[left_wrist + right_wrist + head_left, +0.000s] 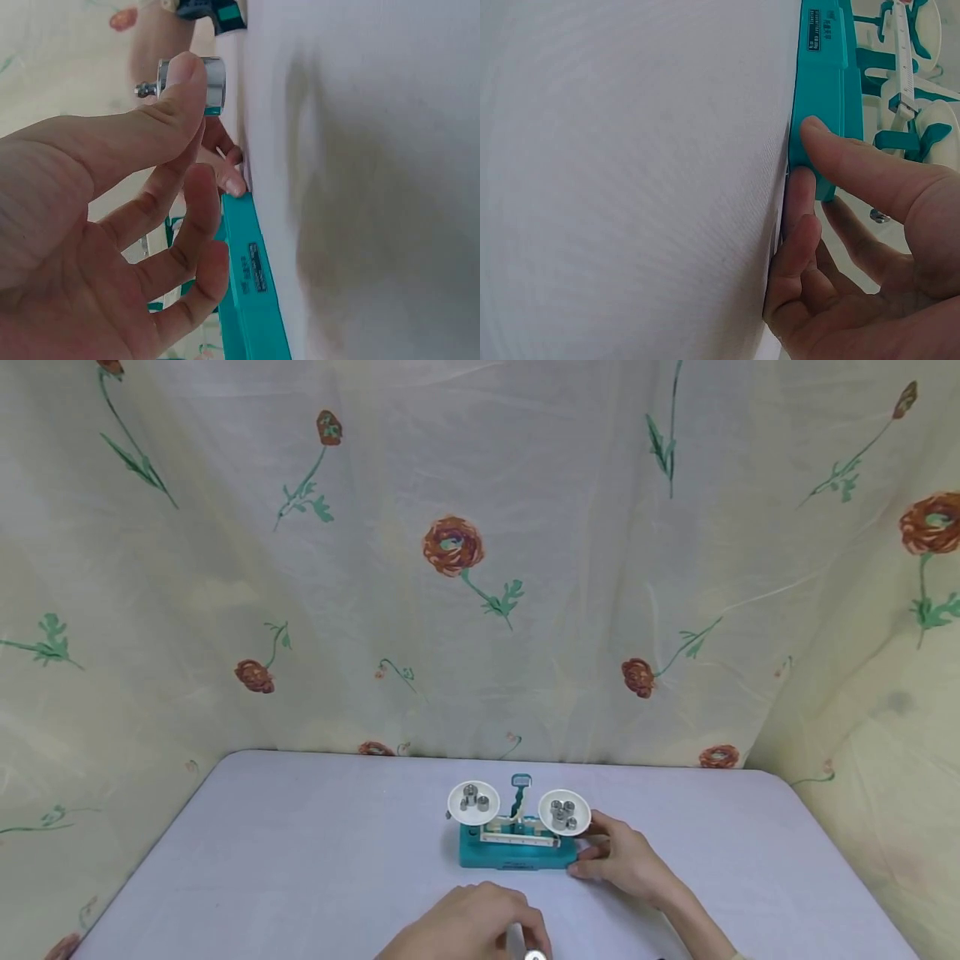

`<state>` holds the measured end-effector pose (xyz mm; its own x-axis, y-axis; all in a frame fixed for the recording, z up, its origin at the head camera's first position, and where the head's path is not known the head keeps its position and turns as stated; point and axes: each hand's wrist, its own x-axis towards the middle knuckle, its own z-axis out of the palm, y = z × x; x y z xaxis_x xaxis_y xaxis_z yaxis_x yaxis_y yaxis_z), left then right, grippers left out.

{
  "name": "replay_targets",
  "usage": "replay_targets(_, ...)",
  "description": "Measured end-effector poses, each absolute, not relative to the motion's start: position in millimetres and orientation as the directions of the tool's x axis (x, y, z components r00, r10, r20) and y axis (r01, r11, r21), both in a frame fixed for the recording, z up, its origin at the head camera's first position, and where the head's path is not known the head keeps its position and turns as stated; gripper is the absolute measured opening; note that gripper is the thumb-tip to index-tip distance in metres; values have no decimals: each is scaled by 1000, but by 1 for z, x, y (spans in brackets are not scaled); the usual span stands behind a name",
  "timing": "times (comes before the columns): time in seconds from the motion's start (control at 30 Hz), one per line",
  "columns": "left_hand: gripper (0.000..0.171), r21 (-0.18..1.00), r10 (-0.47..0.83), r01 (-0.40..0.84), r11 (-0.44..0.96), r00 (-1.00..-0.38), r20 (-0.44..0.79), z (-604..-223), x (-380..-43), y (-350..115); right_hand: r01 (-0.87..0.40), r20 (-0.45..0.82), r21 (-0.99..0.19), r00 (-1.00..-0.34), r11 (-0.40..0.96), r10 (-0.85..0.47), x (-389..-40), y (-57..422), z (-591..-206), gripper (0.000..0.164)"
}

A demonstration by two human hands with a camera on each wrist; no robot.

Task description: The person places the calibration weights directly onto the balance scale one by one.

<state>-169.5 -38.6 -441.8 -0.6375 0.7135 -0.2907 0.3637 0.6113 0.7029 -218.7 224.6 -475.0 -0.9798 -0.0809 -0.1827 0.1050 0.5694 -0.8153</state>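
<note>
A teal balance scale (517,857) stands on the table with its two white pans raised. Several small metal weights (483,803) sit in the left pan (457,802), and several more (558,815) in the right pan (582,814). Near the front of the scale, my left hand (474,923) pinches a shiny cylindrical metal weight (215,81) with a small knob between thumb and index finger. The other fingers are loosely bent. My right hand (632,862) grips the right end of the scale's base (821,90), thumb on its front face and fingers at the end and underside.
The scale rests on a pale lilac tabletop (315,852). Behind and at both sides hangs a cream curtain (555,568) with a red flower print. A ruled white beam (519,839) runs across the front of the scale, and a teal pointer post (519,793) rises between the pans.
</note>
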Motion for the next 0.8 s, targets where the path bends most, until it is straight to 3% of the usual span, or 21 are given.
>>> replay_targets(0.4,25,625,618,389,677,-762,-194,-434,-175,-45,93,-177,-812,-980,576,-91,-220,226,-477,88)
replay_targets(0.8,23,556,570,519,649,-816,97,-419,-178,-61,94,-175,-808,-981,582,-85,-219,225,-477,87)
